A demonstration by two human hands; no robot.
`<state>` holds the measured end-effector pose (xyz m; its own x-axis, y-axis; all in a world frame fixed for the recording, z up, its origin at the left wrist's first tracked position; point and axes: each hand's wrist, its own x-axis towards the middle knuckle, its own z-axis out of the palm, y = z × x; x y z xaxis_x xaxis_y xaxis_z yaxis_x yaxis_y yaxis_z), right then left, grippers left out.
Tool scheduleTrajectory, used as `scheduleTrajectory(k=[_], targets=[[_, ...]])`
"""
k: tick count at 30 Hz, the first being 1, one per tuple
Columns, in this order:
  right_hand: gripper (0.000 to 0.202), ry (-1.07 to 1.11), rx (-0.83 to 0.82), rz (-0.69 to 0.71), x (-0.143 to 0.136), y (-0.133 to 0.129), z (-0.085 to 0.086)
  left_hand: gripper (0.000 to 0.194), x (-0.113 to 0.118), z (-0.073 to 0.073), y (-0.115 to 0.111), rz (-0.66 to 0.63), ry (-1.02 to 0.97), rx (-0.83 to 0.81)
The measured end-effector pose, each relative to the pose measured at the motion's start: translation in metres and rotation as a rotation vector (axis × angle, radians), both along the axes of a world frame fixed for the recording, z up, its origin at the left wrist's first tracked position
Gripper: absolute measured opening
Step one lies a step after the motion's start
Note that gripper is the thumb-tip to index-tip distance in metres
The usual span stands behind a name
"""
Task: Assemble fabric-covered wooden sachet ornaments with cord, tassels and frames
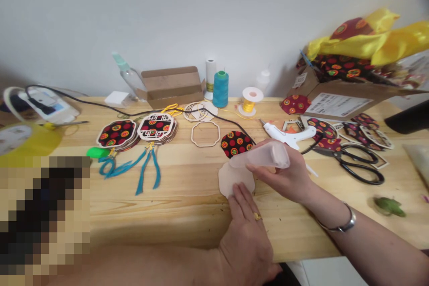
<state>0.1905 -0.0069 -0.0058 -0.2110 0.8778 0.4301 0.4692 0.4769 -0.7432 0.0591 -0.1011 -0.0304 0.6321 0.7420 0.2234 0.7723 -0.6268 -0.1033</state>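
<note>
My right hand [288, 174] is wrapped round a translucent squeeze bottle [263, 155]. The bottle lies tilted, its narrow end pointing left over a pale wooden plaque [228, 178] with a scalloped outline. On the front part of that plaque rest the stretched fingers of my left hand [248, 228], which wears a gold ring. Just behind the plaque is a dark patterned fabric piece [236, 144], partly covered by the bottle. A thin wooden frame [205, 134] of similar outline lies farther back.
Two stacks of fabric-faced plaques [117, 134] with blue tassels [147, 170] lie left. A white glue gun [288, 134] and black-handled scissors [362, 163] are right, before a cardboard box [348, 96] of fabric. Blue thread [220, 89] stands at the back; a black cable [134, 112] crosses the table.
</note>
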Motion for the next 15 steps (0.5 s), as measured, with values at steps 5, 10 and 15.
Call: scheduleTrajectory(k=[5, 10, 15], targets=[[0.025, 0.025, 0.000, 0.048, -0.0030, -0.0022, -0.0029, 0.103, 0.0004, -0.0013, -0.0007, 0.004, 0.002, -0.009], [0.025, 0.016, 0.002, 0.056, -0.0050, -0.0018, -0.0046, 0.100, 0.0000, -0.0011, -0.0012, 0.002, 0.015, -0.012], [0.021, -0.025, -0.003, 0.026, -0.0020, 0.0003, -0.0004, 0.100, 0.0001, -0.0007, -0.0012, 0.003, 0.027, -0.006]])
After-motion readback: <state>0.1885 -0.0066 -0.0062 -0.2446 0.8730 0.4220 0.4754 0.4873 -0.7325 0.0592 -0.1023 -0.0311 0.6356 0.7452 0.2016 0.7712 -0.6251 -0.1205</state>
